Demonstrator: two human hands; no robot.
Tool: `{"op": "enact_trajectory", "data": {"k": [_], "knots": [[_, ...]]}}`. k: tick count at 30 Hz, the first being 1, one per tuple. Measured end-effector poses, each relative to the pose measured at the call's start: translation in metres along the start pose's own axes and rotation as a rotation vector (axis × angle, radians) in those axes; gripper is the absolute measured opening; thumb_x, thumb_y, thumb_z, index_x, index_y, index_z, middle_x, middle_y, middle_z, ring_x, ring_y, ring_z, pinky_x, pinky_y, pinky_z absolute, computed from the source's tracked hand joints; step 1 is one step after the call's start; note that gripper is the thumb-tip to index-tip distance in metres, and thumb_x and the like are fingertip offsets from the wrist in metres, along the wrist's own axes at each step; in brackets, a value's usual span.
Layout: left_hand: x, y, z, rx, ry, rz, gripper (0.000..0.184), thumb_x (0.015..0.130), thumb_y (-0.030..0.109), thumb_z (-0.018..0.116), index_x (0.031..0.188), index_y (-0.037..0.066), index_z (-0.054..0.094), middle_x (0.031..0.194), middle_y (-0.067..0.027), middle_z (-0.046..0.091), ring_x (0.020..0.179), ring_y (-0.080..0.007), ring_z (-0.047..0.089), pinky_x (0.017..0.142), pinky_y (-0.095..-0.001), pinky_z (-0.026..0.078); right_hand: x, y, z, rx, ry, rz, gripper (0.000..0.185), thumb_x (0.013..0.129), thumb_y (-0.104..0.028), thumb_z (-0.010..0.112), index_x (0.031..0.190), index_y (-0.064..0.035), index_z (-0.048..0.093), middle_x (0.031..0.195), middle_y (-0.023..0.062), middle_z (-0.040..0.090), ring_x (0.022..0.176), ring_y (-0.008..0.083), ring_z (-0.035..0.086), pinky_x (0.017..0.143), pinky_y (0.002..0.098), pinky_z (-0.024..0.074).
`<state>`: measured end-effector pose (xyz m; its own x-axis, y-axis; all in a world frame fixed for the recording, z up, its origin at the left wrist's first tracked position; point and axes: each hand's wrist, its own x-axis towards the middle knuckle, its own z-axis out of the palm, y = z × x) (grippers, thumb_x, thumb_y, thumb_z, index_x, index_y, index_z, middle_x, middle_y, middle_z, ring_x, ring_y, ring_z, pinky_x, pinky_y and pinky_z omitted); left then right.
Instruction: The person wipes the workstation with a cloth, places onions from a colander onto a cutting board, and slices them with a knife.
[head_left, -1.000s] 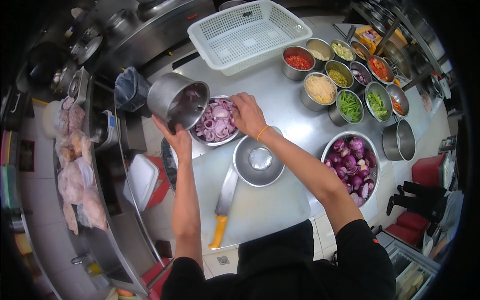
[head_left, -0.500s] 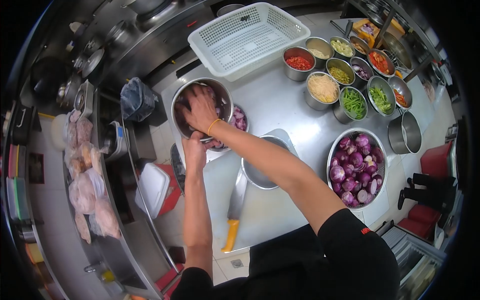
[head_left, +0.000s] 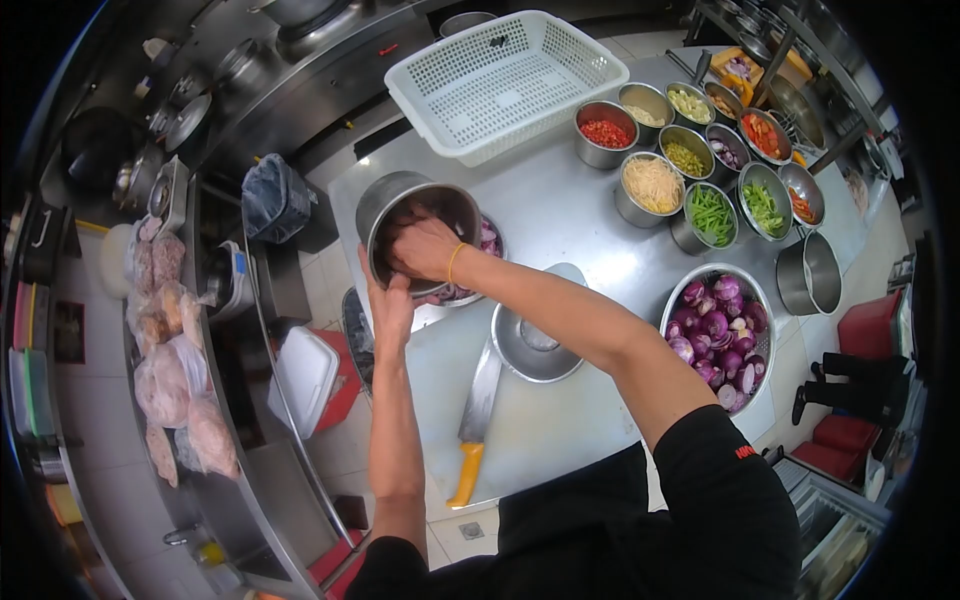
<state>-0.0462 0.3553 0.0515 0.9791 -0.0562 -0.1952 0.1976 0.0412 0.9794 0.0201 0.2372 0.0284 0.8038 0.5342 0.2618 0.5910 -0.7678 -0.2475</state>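
My left hand (head_left: 389, 305) grips the near lower rim of a deep metal pot (head_left: 395, 200), which is tilted with its mouth toward me and to the right. My right hand (head_left: 425, 248), with a yellow band at the wrist, reaches into that pot, and its fingers are hidden in the shadow inside. Chopped purple onion (head_left: 489, 238) shows beside and under the pot's mouth, partly covered by it. Closer to me are a metal bowl (head_left: 535, 362) and a large knife (head_left: 478, 400) with a yellow handle, lying on a white cutting board (head_left: 560, 440).
A white perforated basket (head_left: 440, 135) stands at the table's back edge. Several metal tubs of cut vegetables, one with green pieces (head_left: 709, 215), fill the back right. A colander (head_left: 664, 330) of purple onions (head_left: 715, 324) and a metal pot (head_left: 808, 272) are at right.
The pot has tipped from nearly upright toward me and the right. My right hand has shifted right and lower with it, while my left hand stays at the rim.
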Motion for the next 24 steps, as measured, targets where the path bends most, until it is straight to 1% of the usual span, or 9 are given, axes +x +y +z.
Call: {"op": "enact_trajectory", "data": {"k": [1, 4, 7, 9, 11, 12, 13, 18, 24], "knots": [[-0.002, 0.003, 0.001, 0.037, 0.023, 0.012, 0.087, 0.084, -0.006, 0.037, 0.159, 0.015, -0.001, 0.132, -0.0252, 0.049, 0.092, -0.0351, 0.070, 0.056, -0.0363, 0.061, -0.004, 0.000, -0.006, 0.011, 0.082, 0.054, 0.034, 0.083, -0.040, 0.064, 0.094, -0.0101, 0.076, 0.117, 0.0095, 0.066, 0.121, 0.0288, 0.052, 0.105, 0.0543, 0.0350], [-0.004, -0.002, 0.000, 0.157, 0.069, 0.113, 0.092, 0.083, -0.007, 0.038, 0.160, 0.017, -0.005, 0.143, -0.0262, 0.044, 0.110, -0.0399, 0.064, 0.080, -0.0391, 0.058, -0.016, -0.007, -0.009, 0.041, 0.390, 0.274, 0.047, 0.078, -0.045, 0.066, 0.105, -0.0075, 0.073, 0.114, 0.0173, 0.066, 0.121, 0.0333, 0.051, 0.108, 0.0513, 0.0326], [0.005, -0.022, 0.003, 0.356, 0.131, 0.376, 0.092, 0.082, -0.007, 0.039, 0.161, 0.016, -0.004, 0.152, -0.0279, 0.038, 0.127, -0.0422, 0.054, 0.103, -0.0374, 0.045, -0.011, -0.007, 0.015, 0.225, 0.431, 0.331, 0.049, 0.079, -0.047, 0.068, 0.104, -0.0049, 0.073, 0.113, 0.0211, 0.064, 0.122, 0.0372, 0.048, 0.106, 0.0493, 0.0359], [-0.004, -0.012, 0.016, 0.521, 0.185, 0.512, 0.091, 0.082, -0.006, 0.039, 0.161, 0.014, -0.003, 0.155, -0.0291, 0.035, 0.135, -0.0419, 0.047, 0.111, -0.0351, 0.036, -0.012, 0.001, 0.029, 0.196, 0.400, 0.314, 0.052, 0.079, -0.046, 0.068, 0.111, -0.0041, 0.070, 0.112, 0.0216, 0.066, 0.113, 0.0375, 0.057, 0.098, 0.0465, 0.0452], [-0.005, -0.012, 0.017, 0.549, 0.187, 0.515, 0.092, 0.083, -0.009, 0.042, 0.160, 0.011, -0.004, 0.152, -0.0311, 0.038, 0.132, -0.0442, 0.049, 0.107, -0.0381, 0.040, -0.010, 0.011, 0.036, 0.378, 0.199, 0.375, 0.051, 0.081, -0.044, 0.067, 0.114, -0.0052, 0.068, 0.112, 0.0213, 0.067, 0.108, 0.0368, 0.062, 0.093, 0.0460, 0.0493], [-0.003, -0.015, 0.015, 0.584, 0.193, 0.543, 0.092, 0.083, -0.009, 0.043, 0.160, 0.011, -0.004, 0.151, -0.0313, 0.039, 0.132, -0.0448, 0.049, 0.106, -0.0384, 0.040, -0.011, 0.012, 0.032, 0.279, 0.279, 0.253, 0.046, 0.082, -0.040, 0.067, 0.116, -0.0080, 0.067, 0.113, 0.0179, 0.069, 0.101, 0.0353, 0.066, 0.088, 0.0439, 0.0526], [-0.001, -0.018, 0.012, 0.617, 0.198, 0.572, 0.093, 0.083, -0.010, 0.044, 0.160, 0.011, -0.004, 0.151, -0.0314, 0.039, 0.131, -0.0454, 0.050, 0.106, -0.0387, 0.041, -0.016, 0.011, 0.029, 0.239, 0.339, 0.187, 0.049, 0.083, -0.039, 0.066, 0.123, -0.0112, 0.064, 0.122, 0.0140, 0.066, 0.112, 0.0321, 0.063, 0.094, 0.0435, 0.0502], [0.007, -0.029, 0.004, 0.670, 0.153, 0.710, 0.104, 0.080, -0.010, 0.062, 0.158, 0.002, -0.005, 0.157, -0.0314, 0.026, 0.141, -0.0460, 0.036, 0.115, -0.0429, 0.033, -0.035, 0.004, 0.019, 0.259, 0.319, 0.183, 0.054, 0.087, -0.038, 0.063, 0.134, -0.0116, 0.057, 0.137, 0.0129, 0.057, 0.125, 0.0304, 0.054, 0.105, 0.0425, 0.0430], [0.012, -0.022, -0.002, 0.765, 0.096, 0.826, 0.106, 0.080, -0.008, 0.068, 0.158, 0.003, -0.004, 0.155, -0.0318, 0.029, 0.140, -0.0467, 0.038, 0.114, -0.0444, 0.034, -0.032, 0.026, 0.028, 0.102, 0.431, -0.071, 0.055, 0.084, -0.033, 0.066, 0.134, -0.0105, 0.057, 0.138, 0.0128, 0.057, 0.126, 0.0321, 0.054, 0.106, 0.0436, 0.0424]]}}
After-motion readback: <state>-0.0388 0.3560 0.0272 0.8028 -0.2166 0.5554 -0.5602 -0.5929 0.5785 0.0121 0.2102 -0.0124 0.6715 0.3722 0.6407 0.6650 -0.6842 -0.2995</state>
